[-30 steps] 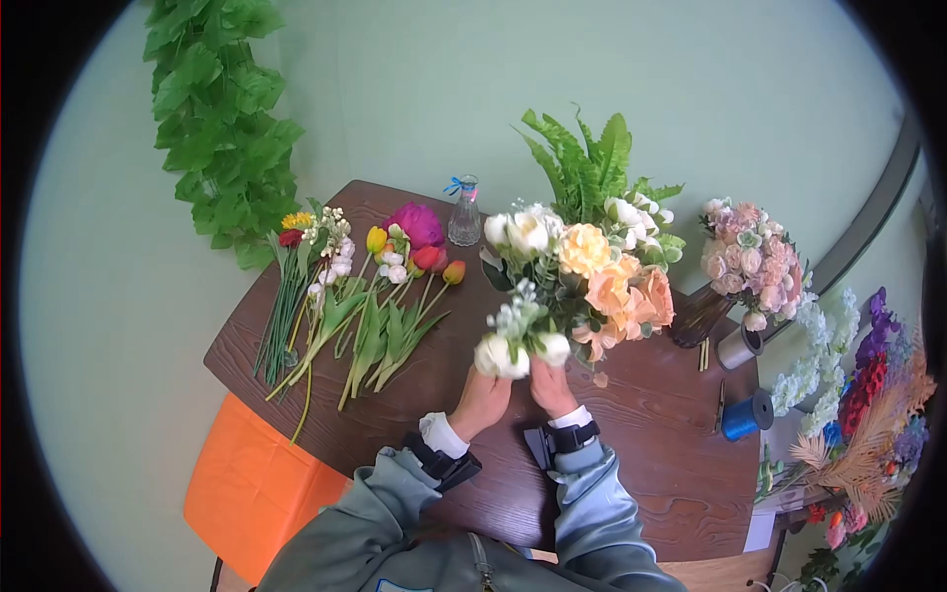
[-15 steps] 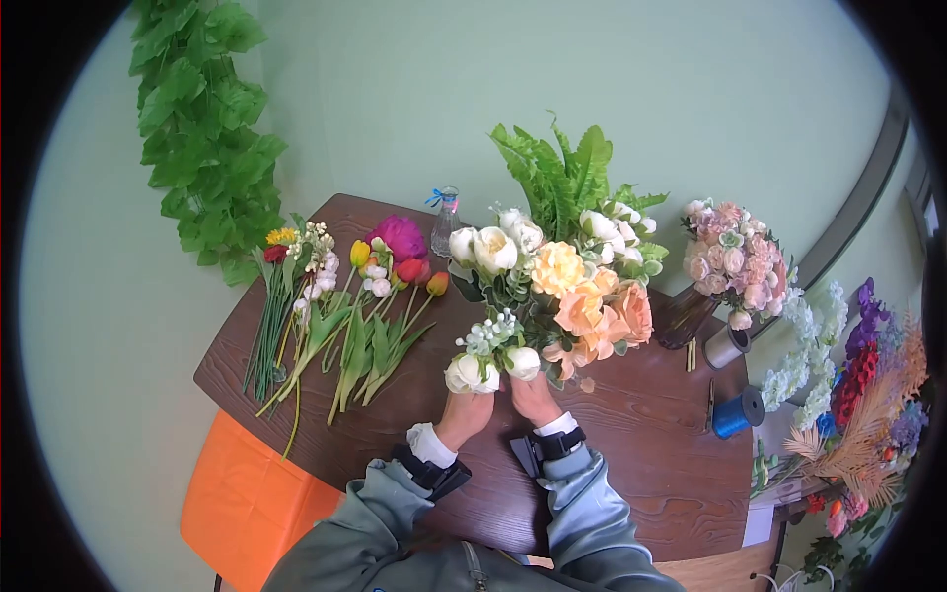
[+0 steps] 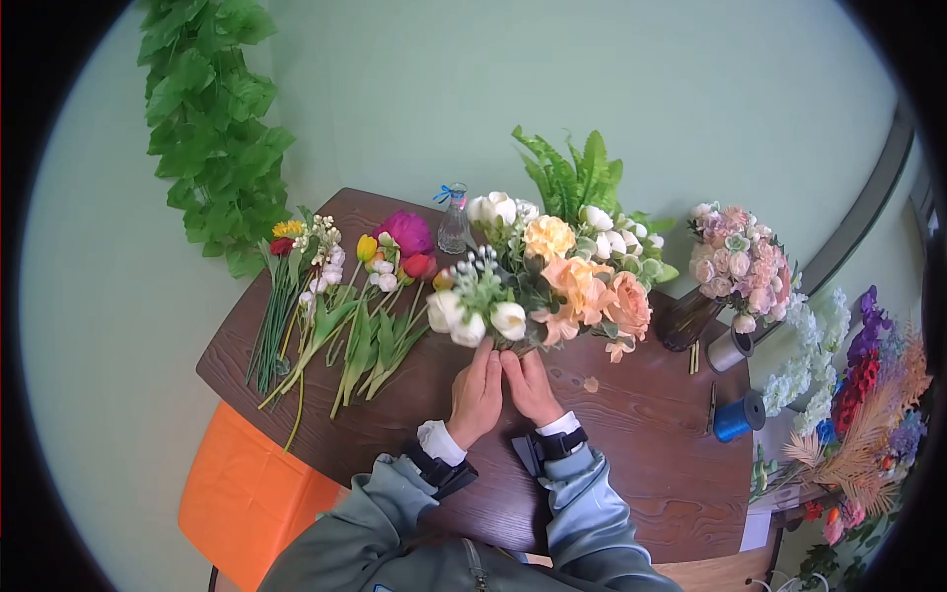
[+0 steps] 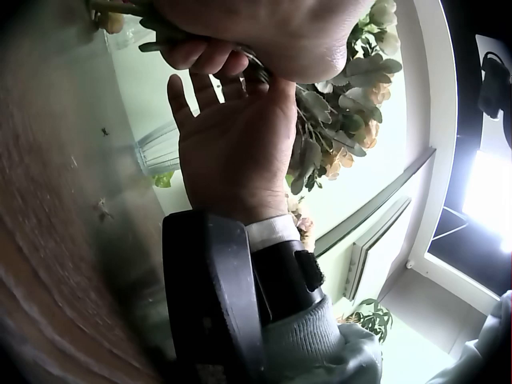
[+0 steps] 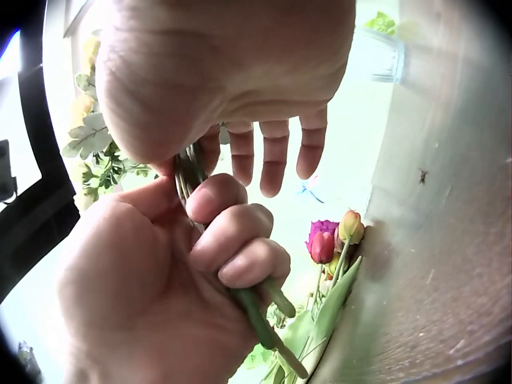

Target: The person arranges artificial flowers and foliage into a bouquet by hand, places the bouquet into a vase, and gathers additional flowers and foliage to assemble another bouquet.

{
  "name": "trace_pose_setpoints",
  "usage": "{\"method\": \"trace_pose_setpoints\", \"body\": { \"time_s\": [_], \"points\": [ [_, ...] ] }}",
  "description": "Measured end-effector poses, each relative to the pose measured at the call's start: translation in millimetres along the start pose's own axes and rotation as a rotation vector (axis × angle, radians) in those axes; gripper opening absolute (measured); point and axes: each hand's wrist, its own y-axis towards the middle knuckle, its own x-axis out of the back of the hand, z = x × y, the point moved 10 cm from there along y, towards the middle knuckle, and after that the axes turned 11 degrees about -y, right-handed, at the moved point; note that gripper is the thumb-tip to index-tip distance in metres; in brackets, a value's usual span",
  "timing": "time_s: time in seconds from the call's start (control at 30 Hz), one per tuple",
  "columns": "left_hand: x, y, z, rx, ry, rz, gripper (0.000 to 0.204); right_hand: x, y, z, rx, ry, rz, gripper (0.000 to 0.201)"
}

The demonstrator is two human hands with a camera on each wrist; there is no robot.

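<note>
A bouquet of white, yellow and peach flowers with fern leaves and grey-green foliage is held up over the table. My left hand curls its fingers round the green stems, whose cut ends stick out below the fist in the right wrist view. Just above it, my right hand holds the stems between thumb and forefinger, its other fingers hanging loosely extended. The two thumbs lie side by side beneath the white blooms in the head view.
Loose tulips and other stems lie on the brown table at left. A glass vase stands behind them. At right are a pink bouquet in a dark vase, a silver spool, a blue spool and more flowers.
The bouquet has tipped, bringing its white front blooms higher and to the left in the head view. Both hands have risen with it, and more of the hands and thumbs shows now.
</note>
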Motion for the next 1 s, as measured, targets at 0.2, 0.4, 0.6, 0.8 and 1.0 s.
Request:
{"method": "trace_pose_setpoints", "body": {
  "time_s": [0.2, 0.4, 0.6, 0.8, 1.0],
  "points": [
    [1, 1, -13, 0.081, -0.014, 0.058, 0.042, -9, -1, -17, -0.157, 0.140, 0.103, 0.032],
    [0, 2, -16, -0.014, 0.060, 0.043, 0.053, -14, -2, -21, -0.286, 0.164, 0.194, 0.035],
    [-3, 1, -22, -0.027, 0.178, 0.076, 0.061, -17, -4, -30, -0.304, 0.335, 0.189, 0.035],
    [-9, -1, -13, 0.004, 0.056, 0.163, 0.064, -23, -7, -27, -0.274, 0.392, 0.289, 0.040],
    [-9, 0, -21, -0.108, -0.022, 0.136, 0.063, -18, 0, -11, -0.161, 0.224, 0.222, 0.041]
  ]
}}
